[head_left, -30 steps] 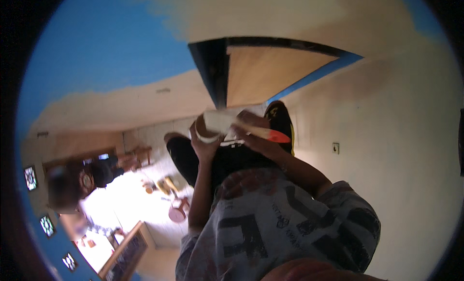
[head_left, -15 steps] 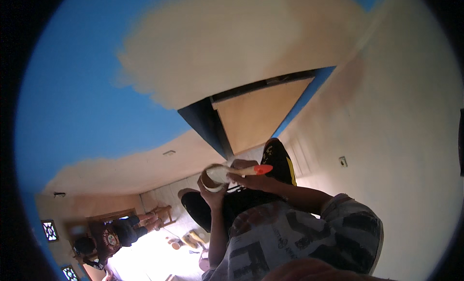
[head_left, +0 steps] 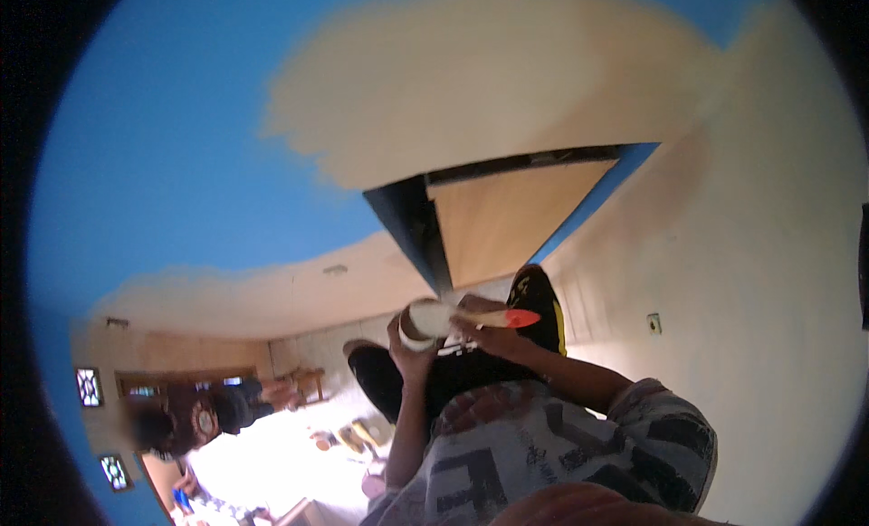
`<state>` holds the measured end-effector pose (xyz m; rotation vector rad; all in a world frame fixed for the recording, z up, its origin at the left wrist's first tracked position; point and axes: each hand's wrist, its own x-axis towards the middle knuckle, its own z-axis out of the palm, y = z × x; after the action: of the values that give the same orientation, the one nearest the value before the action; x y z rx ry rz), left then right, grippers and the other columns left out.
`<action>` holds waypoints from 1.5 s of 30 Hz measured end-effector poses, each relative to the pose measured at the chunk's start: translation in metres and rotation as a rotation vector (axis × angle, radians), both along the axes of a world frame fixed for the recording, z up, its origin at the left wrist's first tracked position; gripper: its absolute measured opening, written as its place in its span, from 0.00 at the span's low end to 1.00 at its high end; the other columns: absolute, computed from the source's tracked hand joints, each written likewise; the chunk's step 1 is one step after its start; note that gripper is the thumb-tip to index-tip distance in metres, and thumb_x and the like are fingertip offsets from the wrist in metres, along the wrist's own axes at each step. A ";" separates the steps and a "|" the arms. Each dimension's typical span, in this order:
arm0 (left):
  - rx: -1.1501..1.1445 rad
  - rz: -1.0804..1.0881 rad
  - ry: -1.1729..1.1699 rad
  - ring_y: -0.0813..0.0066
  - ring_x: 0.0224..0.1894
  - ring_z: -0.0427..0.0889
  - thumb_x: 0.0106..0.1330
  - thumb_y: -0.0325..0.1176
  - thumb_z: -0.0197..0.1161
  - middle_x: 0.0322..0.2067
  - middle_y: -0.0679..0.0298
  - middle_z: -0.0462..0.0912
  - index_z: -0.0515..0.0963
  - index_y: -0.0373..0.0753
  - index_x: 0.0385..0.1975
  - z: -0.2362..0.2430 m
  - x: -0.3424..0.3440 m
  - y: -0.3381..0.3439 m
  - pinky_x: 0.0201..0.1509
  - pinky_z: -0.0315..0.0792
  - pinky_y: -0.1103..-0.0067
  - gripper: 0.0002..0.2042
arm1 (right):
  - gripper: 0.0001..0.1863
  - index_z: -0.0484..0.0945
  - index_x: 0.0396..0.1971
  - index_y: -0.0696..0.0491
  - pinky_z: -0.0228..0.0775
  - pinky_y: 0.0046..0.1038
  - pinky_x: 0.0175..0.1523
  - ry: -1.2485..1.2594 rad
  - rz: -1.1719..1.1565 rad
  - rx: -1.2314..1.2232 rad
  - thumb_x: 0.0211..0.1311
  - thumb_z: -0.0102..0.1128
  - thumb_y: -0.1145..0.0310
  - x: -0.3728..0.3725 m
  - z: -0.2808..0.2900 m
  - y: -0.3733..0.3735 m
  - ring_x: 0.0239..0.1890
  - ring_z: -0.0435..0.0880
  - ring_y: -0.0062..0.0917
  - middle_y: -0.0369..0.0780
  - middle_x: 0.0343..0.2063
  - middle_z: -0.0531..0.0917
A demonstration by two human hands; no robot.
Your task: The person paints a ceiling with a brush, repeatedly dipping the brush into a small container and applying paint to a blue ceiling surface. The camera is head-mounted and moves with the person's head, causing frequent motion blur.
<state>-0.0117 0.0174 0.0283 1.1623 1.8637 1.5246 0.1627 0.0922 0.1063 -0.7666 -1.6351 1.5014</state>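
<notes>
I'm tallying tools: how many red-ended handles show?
1: the red-ended handle, in the right hand, right of the cup in the left hand. Others may be hidden.

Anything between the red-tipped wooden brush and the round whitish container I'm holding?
Nothing visible: the right hand holds the red-tipped wooden brush, its pale head at the mouth of the round whitish container in the left hand. Blur hides whether they touch.

A pale door (head_left: 525,223) stands in a dark frame (head_left: 420,220), a small wall fitting (head_left: 654,324) to its right
</notes>
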 end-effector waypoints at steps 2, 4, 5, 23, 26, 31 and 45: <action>-0.022 0.067 0.007 0.61 0.54 0.78 0.35 0.38 0.84 0.49 0.54 0.79 0.70 0.35 0.55 0.013 0.004 -0.001 0.58 0.72 0.68 0.42 | 0.09 0.75 0.29 0.57 0.70 0.23 0.31 0.063 -0.163 0.061 0.67 0.57 0.68 -0.001 0.004 -0.001 0.26 0.77 0.17 0.36 0.24 0.77; -0.020 0.052 0.080 0.60 0.53 0.78 0.34 0.39 0.84 0.49 0.53 0.78 0.71 0.36 0.54 -0.009 0.000 -0.003 0.58 0.71 0.68 0.42 | 0.09 0.74 0.28 0.56 0.69 0.26 0.31 -0.356 -0.200 0.179 0.65 0.58 0.67 0.002 0.017 0.001 0.26 0.78 0.20 0.37 0.23 0.77; -0.011 0.052 0.022 0.60 0.52 0.78 0.33 0.40 0.84 0.49 0.54 0.78 0.70 0.36 0.54 0.003 0.004 -0.004 0.57 0.72 0.68 0.43 | 0.09 0.74 0.27 0.55 0.70 0.29 0.31 -0.250 -0.048 -0.051 0.64 0.59 0.66 0.002 0.033 0.000 0.26 0.79 0.23 0.39 0.24 0.78; -0.009 0.055 0.003 0.61 0.49 0.82 0.31 0.42 0.85 0.46 0.54 0.81 0.67 0.37 0.54 0.013 0.000 0.005 0.53 0.76 0.68 0.45 | 0.07 0.75 0.28 0.58 0.68 0.26 0.35 -0.162 -0.254 0.248 0.60 0.61 0.70 -0.003 0.047 0.001 0.27 0.78 0.26 0.40 0.23 0.77; -0.022 0.074 0.020 0.62 0.49 0.82 0.32 0.41 0.85 0.46 0.55 0.81 0.69 0.37 0.52 0.021 0.000 0.004 0.53 0.77 0.68 0.43 | 0.08 0.75 0.28 0.58 0.69 0.28 0.36 -0.312 0.024 0.319 0.62 0.59 0.68 -0.004 0.037 0.010 0.28 0.78 0.28 0.41 0.24 0.78; -0.017 0.077 -0.115 0.63 0.53 0.78 0.30 0.42 0.85 0.48 0.57 0.78 0.70 0.37 0.54 0.022 -0.003 -0.005 0.58 0.73 0.69 0.45 | 0.08 0.73 0.32 0.59 0.68 0.30 0.36 -0.291 -0.181 0.267 0.61 0.59 0.71 -0.013 0.051 -0.003 0.33 0.78 0.33 0.44 0.29 0.78; 0.050 0.090 0.005 0.62 0.52 0.79 0.30 0.46 0.86 0.48 0.58 0.78 0.69 0.41 0.54 0.005 -0.012 -0.006 0.56 0.74 0.68 0.46 | 0.16 0.72 0.35 0.65 0.73 0.34 0.36 -0.282 -0.319 0.359 0.66 0.57 0.64 -0.017 0.035 0.001 0.31 0.79 0.37 0.49 0.31 0.77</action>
<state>-0.0239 0.0110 0.0333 1.1194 1.9149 1.6265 0.1458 0.0931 0.1415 -1.0100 -1.8181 0.8753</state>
